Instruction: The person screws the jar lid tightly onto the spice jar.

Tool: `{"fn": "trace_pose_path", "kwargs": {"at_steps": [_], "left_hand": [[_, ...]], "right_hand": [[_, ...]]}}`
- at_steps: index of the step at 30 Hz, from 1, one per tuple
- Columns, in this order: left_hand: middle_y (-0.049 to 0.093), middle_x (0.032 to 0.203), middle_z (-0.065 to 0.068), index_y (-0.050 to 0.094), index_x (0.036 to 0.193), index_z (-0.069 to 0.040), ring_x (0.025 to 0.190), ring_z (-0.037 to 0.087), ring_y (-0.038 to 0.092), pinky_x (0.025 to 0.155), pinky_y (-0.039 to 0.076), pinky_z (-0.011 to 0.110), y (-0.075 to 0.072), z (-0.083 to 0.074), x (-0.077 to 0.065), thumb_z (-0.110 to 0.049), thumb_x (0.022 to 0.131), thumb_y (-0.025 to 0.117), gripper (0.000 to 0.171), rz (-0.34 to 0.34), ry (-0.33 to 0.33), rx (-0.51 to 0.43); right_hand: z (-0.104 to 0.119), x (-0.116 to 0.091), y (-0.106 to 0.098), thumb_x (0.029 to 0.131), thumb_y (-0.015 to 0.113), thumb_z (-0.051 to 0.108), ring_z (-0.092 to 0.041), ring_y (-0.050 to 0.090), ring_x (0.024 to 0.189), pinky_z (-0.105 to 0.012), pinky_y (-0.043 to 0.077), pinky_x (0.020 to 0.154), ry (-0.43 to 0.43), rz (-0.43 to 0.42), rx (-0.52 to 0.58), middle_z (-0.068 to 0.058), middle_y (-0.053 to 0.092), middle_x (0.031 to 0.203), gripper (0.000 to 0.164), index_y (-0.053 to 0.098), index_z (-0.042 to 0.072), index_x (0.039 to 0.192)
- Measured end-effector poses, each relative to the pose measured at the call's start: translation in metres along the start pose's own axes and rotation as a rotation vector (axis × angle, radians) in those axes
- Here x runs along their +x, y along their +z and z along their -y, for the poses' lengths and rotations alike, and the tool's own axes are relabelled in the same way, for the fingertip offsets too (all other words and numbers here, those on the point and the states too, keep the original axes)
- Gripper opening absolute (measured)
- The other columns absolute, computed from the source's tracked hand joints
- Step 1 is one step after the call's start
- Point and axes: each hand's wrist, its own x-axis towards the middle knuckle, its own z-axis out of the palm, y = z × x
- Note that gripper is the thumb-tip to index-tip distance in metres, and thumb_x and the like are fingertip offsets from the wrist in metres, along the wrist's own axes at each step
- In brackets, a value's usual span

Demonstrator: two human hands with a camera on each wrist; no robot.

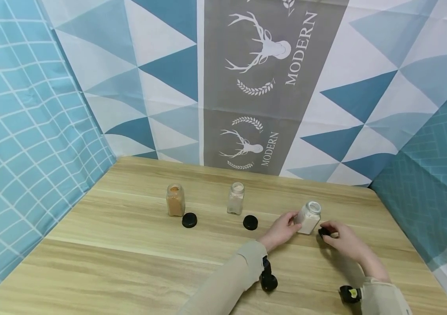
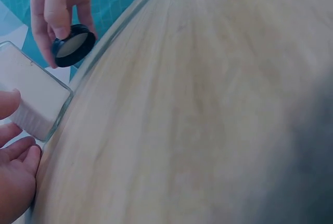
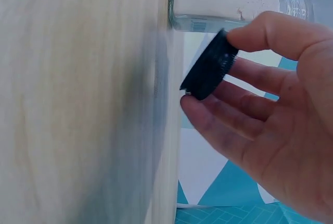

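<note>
At the right of the table, my left hand (image 1: pixel 282 229) holds a square glass jar (image 1: pixel 309 218) of white powder, its mouth uncovered. The left wrist view shows this jar (image 2: pixel 34 91) between thumb and fingers. Just to its right, my right hand (image 1: pixel 347 240) pinches a black lid (image 1: pixel 323 232) near the table top. In the right wrist view the lid (image 3: pixel 210 67) is tilted on edge between thumb and fingertips, apart from the jar (image 3: pixel 229 0). Its pale inner side shows in the left wrist view.
An open jar of orange-brown powder (image 1: pixel 175 201) stands at the left, a black lid (image 1: pixel 189 220) beside it. Another open jar with pale contents (image 1: pixel 236 199) stands mid-table, with a black lid (image 1: pixel 250 222) in front. Patterned cloth walls (image 1: pixel 168 87) border the wooden table (image 1: pixel 128 262).
</note>
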Motion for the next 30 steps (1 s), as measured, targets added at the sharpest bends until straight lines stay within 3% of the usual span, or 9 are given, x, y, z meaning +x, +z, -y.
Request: {"fn": "trace_pose_path", "kwargs": {"at_steps": [10, 15, 30], "left_hand": [[0.047, 0.134, 0.003, 0.046, 0.132, -0.012, 0.121, 0.017, 0.046, 0.099, 0.039, 0.027, -0.0001, -0.0014, -0.0021, -0.025, 0.091, 0.055, 0.044, -0.007, -0.006, 0.021], [0.047, 0.134, 0.003, 0.046, 0.132, -0.012, 0.121, 0.016, 0.046, 0.099, 0.039, 0.026, 0.0004, -0.0018, -0.0030, -0.025, 0.091, 0.055, 0.044, -0.006, -0.002, 0.019], [0.051, 0.129, 0.004, 0.047, 0.129, -0.008, 0.117, 0.016, 0.049, 0.097, 0.040, 0.023, 0.0020, -0.0017, -0.0024, -0.021, 0.091, 0.055, 0.041, -0.015, 0.018, 0.019]], "right_hand": [[0.0042, 0.0000, -0.0025, 0.091, 0.050, 0.010, -0.035, 0.055, 0.098, -0.044, 0.049, 0.077, -0.037, -0.110, -0.052, -0.024, 0.055, 0.112, 0.035, 0.050, -0.010, 0.119], [0.0033, 0.0011, -0.0036, 0.092, 0.044, 0.009, -0.038, 0.053, 0.101, -0.049, 0.047, 0.080, -0.035, -0.160, -0.071, -0.029, 0.052, 0.116, 0.036, 0.048, -0.010, 0.122], [0.0058, 0.0025, -0.0105, 0.100, 0.028, 0.019, -0.048, 0.044, 0.111, -0.058, 0.040, 0.084, 0.019, -0.170, -0.045, -0.034, 0.041, 0.125, 0.044, 0.035, -0.010, 0.132]]}}
